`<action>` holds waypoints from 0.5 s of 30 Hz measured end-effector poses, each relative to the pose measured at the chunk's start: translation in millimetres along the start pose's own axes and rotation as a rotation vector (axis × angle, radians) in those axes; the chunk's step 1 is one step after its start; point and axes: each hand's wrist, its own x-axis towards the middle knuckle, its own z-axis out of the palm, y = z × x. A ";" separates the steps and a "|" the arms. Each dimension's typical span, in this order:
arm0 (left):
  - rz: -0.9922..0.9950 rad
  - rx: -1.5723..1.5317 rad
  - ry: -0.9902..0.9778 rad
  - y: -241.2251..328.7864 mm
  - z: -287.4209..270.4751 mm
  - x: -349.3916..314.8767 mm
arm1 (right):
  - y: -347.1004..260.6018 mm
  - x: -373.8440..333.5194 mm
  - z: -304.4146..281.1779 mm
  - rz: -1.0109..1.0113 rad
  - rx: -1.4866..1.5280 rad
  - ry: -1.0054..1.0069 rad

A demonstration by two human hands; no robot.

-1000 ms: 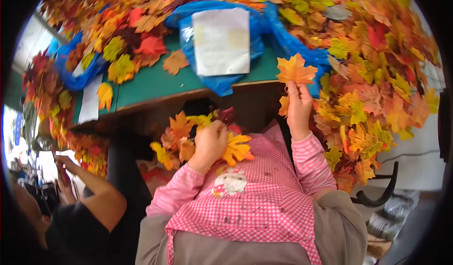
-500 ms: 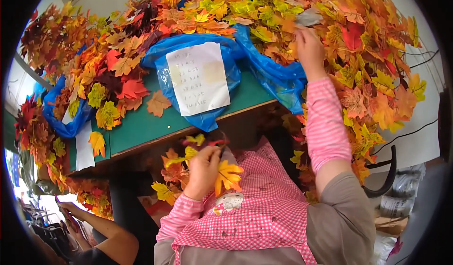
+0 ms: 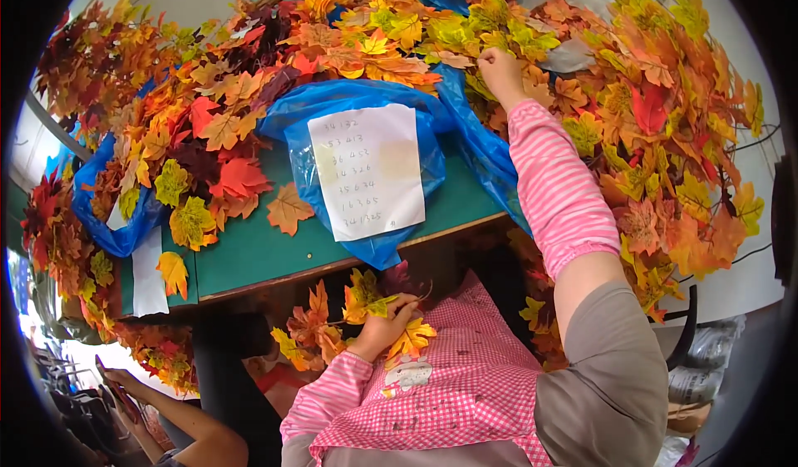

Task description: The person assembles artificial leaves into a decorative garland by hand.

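Left hand: low over the pink checked apron, fingers clenched on a bunch of orange and yellow artificial maple leaves.
Right hand: stretched across the green table, fingertips pinched into the leaf pile; what they grasp, cannot tell.
Between: blue plastic bag, 1 white paper sheet on it.

You had a blue plastic bag lying near the middle of the green table, its lower end hanging over the front edge. A white rectangular sheet with handwritten lines lay on top of it. At the table's left end sat a second blue bag, and a narrow white slip hung below it at the front left corner.
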 end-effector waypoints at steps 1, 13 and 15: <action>0.009 0.019 0.003 1.5 -1.1 0.0 | -0.5 3.7 2.7 0.050 0.050 0.098; -0.011 -0.090 -0.005 2.0 -5.7 6.8 | 79.5 48.7 -40.4 0.262 0.044 0.118; 0.036 0.002 0.015 -6.6 -7.8 10.3 | 72.1 52.1 -37.4 0.115 -0.140 0.064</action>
